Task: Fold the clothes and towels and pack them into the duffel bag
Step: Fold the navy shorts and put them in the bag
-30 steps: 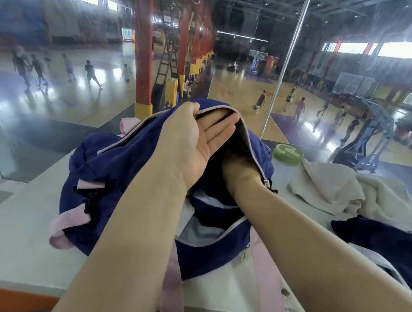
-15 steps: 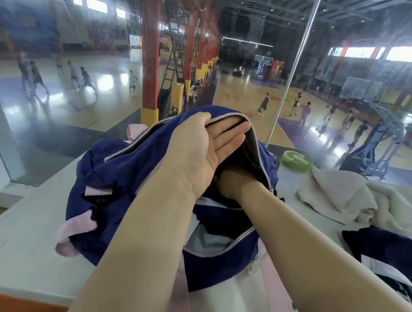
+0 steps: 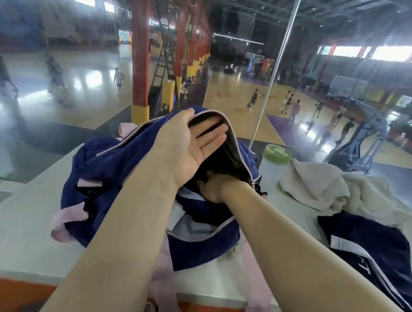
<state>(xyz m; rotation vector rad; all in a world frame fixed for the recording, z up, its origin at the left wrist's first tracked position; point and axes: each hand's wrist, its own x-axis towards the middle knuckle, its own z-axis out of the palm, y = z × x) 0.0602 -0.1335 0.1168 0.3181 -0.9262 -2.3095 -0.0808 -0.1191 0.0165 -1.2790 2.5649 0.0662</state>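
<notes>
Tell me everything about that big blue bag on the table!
The duffel bag is soft navy cloth with pale pink straps and a light-trimmed zipper. It slumps on the white table, unzipped, its mouth gaping toward the camera, with navy and white cloth inside. The left hand props the top flap up with straight fingers. The right hand reaches inside, fingers hidden. One strap dangles over the table's front edge.

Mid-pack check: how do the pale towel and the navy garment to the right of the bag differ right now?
Colour: the towel is cream, while the navy garment is dark with white striping. Pose: the towel is bunched in a heap, while the navy garment lies flatter. Place: the towel sits farther back by the green-lidded bottle, and the navy garment is nearer the table front edge. Shared: both lie outside the duffel bag, not yet packed.
</notes>
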